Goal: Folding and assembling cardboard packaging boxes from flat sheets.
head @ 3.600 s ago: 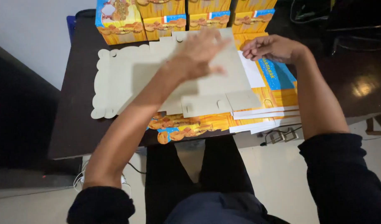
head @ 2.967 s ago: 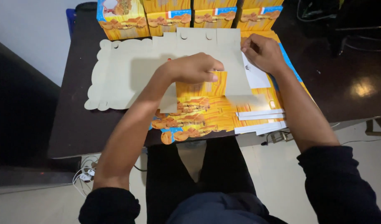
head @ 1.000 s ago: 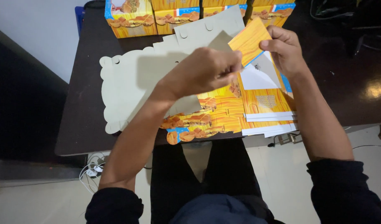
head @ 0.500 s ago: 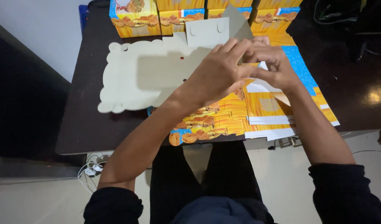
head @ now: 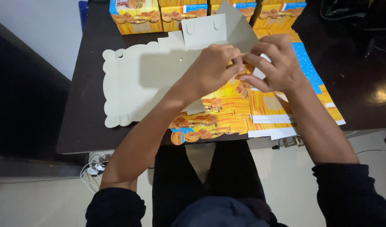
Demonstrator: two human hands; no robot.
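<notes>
A flat cardboard box blank (head: 138, 80), plain grey on its upper face with scalloped edges, lies on the dark table (head: 81, 122). Its right part is bent upward, with a tabbed flap (head: 205, 29) standing up. My left hand (head: 212, 69) and my right hand (head: 273, 63) meet over that folded part, both pinching the cardboard where the panels join. Under the blank lies a stack of printed orange and blue flat blanks (head: 260, 109).
Several assembled orange boxes (head: 136, 17) stand in a row along the table's far edge. The stack of flat blanks overhangs the near table edge. My legs are under the table, and cables (head: 92, 168) lie on the floor at the left.
The blank's right part was lifted and folded over, and the orange printed side turned out of sight. Both hands came together on the fold.
</notes>
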